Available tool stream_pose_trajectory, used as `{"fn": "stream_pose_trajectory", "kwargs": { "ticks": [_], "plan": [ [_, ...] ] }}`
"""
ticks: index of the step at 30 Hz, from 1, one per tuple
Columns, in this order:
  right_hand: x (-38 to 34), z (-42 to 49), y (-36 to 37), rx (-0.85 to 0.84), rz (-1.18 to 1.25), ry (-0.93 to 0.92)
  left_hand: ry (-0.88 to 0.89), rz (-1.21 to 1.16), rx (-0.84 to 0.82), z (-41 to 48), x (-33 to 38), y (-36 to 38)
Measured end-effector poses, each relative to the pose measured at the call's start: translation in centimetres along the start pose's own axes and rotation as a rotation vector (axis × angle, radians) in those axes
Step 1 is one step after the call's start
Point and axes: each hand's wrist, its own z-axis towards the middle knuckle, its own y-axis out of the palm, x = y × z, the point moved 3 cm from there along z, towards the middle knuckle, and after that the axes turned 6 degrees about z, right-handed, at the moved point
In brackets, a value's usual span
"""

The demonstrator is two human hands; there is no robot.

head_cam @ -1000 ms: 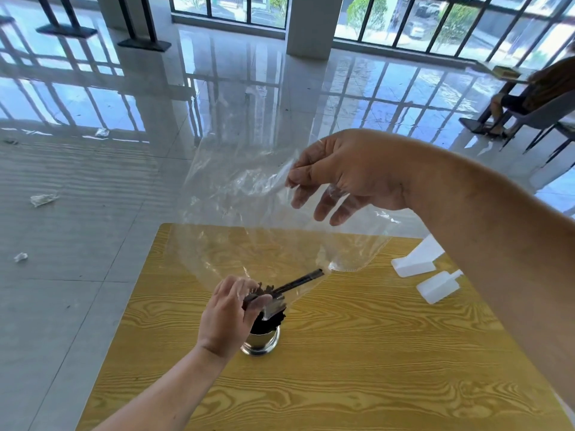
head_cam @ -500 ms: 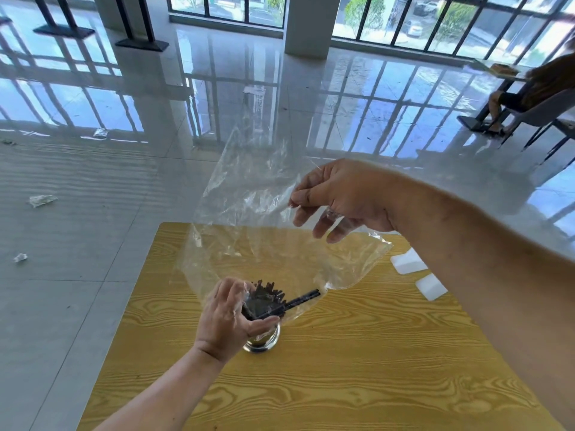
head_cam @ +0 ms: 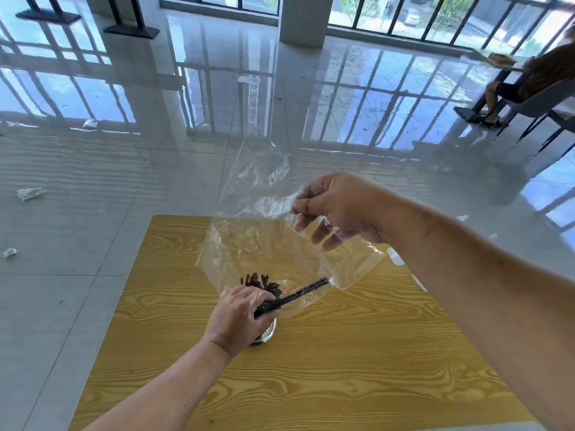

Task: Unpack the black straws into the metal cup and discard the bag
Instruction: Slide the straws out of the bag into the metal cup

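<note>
A clear plastic bag (head_cam: 258, 244) hangs over the wooden table (head_cam: 342, 368). My right hand (head_cam: 339, 209) pinches its upper edge between thumb and forefinger. Below it stands the metal cup (head_cam: 266, 334), mostly hidden behind my left hand (head_cam: 239, 318). Several black straws (head_cam: 259, 283) stick up out of the cup inside the bag's lower end. My left hand grips the bag's bottom and the straws at the cup's mouth. One black straw (head_cam: 306, 292) juts out sideways to the right, still inside the plastic.
White plastic pieces (head_cam: 395, 256) lie on the table behind my right forearm. Crumpled scraps (head_cam: 31, 193) litter the glossy tiled floor at left. A seated person (head_cam: 529, 85) and chairs are at the far right. A pillar (head_cam: 303, 17) stands ahead.
My right hand has come down and toward me with the bag's top edge, so the bag sags lower and folds. My left hand stays at the cup, and the sideways straw points the same way.
</note>
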Motion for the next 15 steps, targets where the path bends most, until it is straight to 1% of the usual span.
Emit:
{"fn": "stream_pose_trajectory", "kwargs": {
  "ticks": [4, 6, 15],
  "plan": [
    [-0.3, -0.2, -1.1, 0.017, -0.016, -0.012, 0.033, 0.0, 0.071, 0.0, -0.1, -0.5],
    [-0.6, -0.3, -1.9, 0.032, -0.02, -0.021, 0.003, -0.02, 0.082, -0.1, -0.4, -0.9],
    [-2.7, -0.9, -4.6, 0.063, -0.058, -0.095, -0.168, -0.035, -0.004, -0.5, -1.7, -1.6]
  ]
}}
